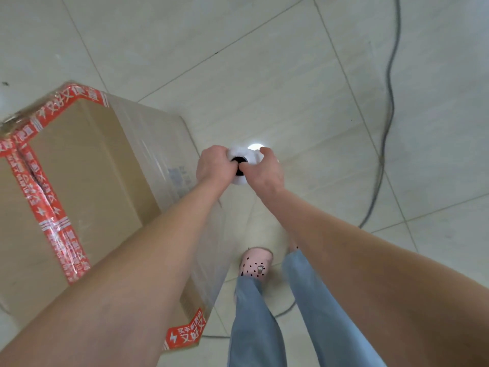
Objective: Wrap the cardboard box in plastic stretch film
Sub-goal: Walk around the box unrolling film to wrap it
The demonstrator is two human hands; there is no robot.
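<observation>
The cardboard box [79, 176] stands on the tiled floor [264, 62] at the person's left, its seams sealed with red printed tape [50, 215]. Clear stretch film [169, 144] already covers the side face nearest the person and runs taut from that face toward the roll.

The film roll [242, 165] is held upright just beside the box's far corner. The left hand [215, 165] is closed around the roll's upper end, and the right hand [264, 172] is curled against it from the other side, thumb at the dark core opening. Both hands grip the roll; neither touches the box.

Judgement: the film is thin, clingy and easily torn or bunched, so it handles best under steady tension. The roll looks light and stiff; holding it at the core ends lets it turn freely. The box appears rigid and bulky, better walked around than lifted. A black cable [389, 102] lies on the floor, a possible trip hazard.
</observation>
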